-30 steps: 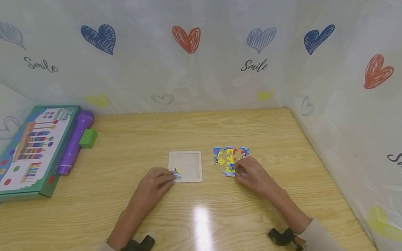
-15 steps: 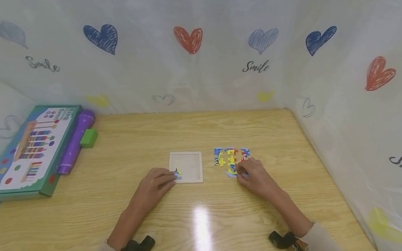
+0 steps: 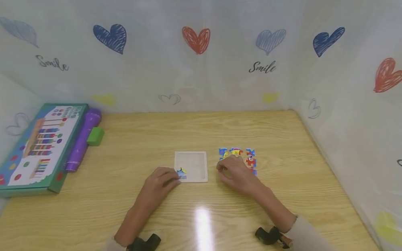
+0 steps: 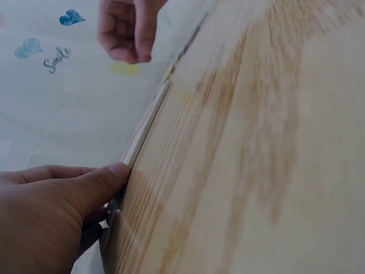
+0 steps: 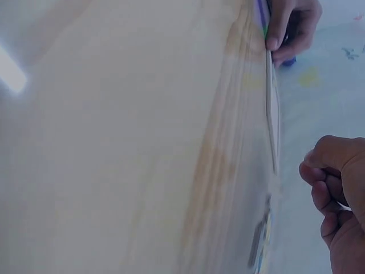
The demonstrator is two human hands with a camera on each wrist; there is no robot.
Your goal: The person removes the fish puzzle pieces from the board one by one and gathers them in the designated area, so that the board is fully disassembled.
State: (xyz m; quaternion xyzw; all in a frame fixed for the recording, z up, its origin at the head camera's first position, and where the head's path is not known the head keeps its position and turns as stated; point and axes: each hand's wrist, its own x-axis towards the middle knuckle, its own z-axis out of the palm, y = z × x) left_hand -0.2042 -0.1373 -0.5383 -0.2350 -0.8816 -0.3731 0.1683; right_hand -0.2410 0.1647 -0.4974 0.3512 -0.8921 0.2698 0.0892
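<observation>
My left hand [image 3: 159, 184] grips the lower left corner of a square puzzle tray [image 3: 206, 170], its thumb on the rim. Inside that corner lies a blue and yellow puzzle piece [image 3: 181, 173], beside the fingertips. My right hand [image 3: 239, 175] is above several loose puzzle pieces [image 3: 250, 162] to the right of the tray and hides some of them. Raised off the table in the right wrist view, the right hand [image 5: 339, 191] has curled fingers, thumb and forefinger tips close together. No piece shows between them, and a small one could be hidden.
A green game box [image 3: 38, 150] lies on the table's left side. Against it rest a purple microphone-shaped thing [image 3: 83, 140] and a green block [image 3: 95, 136]. Curtains printed with hearts [image 3: 195, 40] stand behind and at both sides of the wooden table [image 3: 142, 136].
My right hand has moved left from the right side of the loose pieces and now covers their middle and lower part. The left hand stays at the tray. The head view has shifted slightly.
</observation>
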